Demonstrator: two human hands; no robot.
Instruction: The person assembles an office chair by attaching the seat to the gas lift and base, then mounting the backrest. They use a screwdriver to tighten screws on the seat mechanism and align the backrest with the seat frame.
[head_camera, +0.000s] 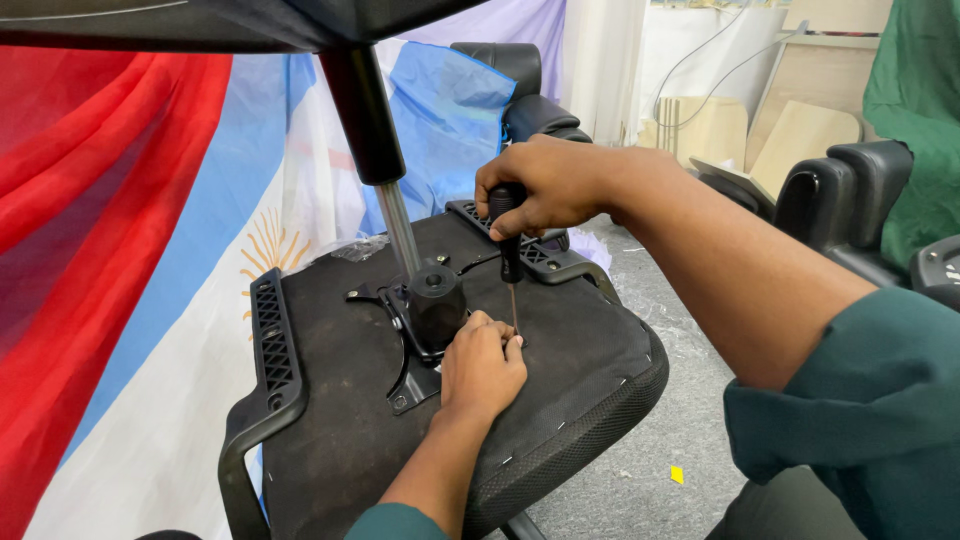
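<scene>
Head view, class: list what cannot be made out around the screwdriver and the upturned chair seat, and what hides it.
- Screwdriver tip and any screw: hidden by the left hand.
- Screwdriver handle: mostly wrapped by the right hand.
- Metal mounting plate: partly covered by the black cylinder and the left hand.
- Chair seat near edge: cut off by the bottom of the frame.

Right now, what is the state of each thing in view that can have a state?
Right hand: closed around the screwdriver handle.
Screwdriver: upright, tip down at the seat underside.
Left hand: resting on the seat underside, fingers at the screwdriver tip.
Office chair seat: turned upside down, underside facing up.
Metal mounting plate: lying flat on the seat underside.
Gas lift cylinder: standing in the plate's hub, tilted.
</scene>
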